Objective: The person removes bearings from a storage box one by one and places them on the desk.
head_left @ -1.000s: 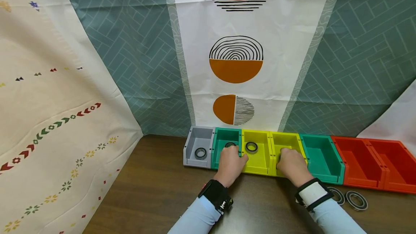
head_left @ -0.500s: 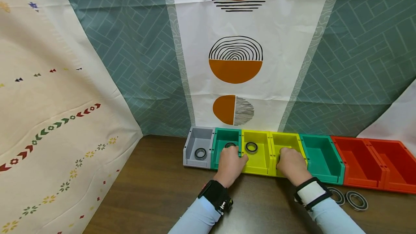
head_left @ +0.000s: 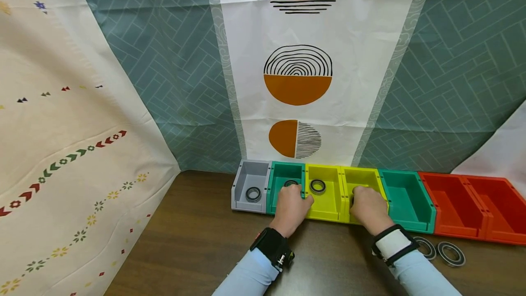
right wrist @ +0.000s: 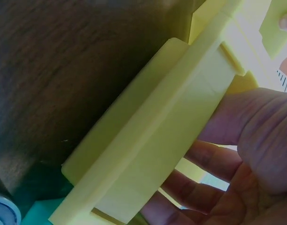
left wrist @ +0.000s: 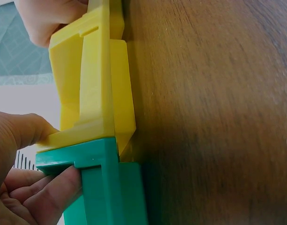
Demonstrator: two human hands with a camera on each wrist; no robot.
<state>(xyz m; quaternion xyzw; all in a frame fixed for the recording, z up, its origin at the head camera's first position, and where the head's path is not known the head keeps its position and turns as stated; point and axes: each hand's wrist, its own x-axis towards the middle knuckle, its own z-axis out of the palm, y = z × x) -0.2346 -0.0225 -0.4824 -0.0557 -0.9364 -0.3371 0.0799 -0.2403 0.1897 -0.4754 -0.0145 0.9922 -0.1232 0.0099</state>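
Note:
My left hand [head_left: 290,209] grips the joined walls of a green bin [head_left: 283,172] and a yellow bin [head_left: 327,207]. In the left wrist view its thumb lies on the yellow side and its fingers [left wrist: 54,194] curl into the green side. My right hand [head_left: 369,209] reaches into a second yellow bin [head_left: 360,175]. By its thumb a dark edge, seemingly of a ball bearing, peeks out; the bin's front wall [right wrist: 152,126] hides the fingertips in the right wrist view. Single bearings lie in the grey bin [head_left: 249,175], the green bin and the first yellow bin.
Another green bin [head_left: 407,195] and two red bins [head_left: 454,207] extend the row rightward. Two larger bearings [head_left: 451,254] lie on the wooden table [head_left: 185,245], near the right forearm. A patterned cloth [head_left: 197,104] hangs behind the row.

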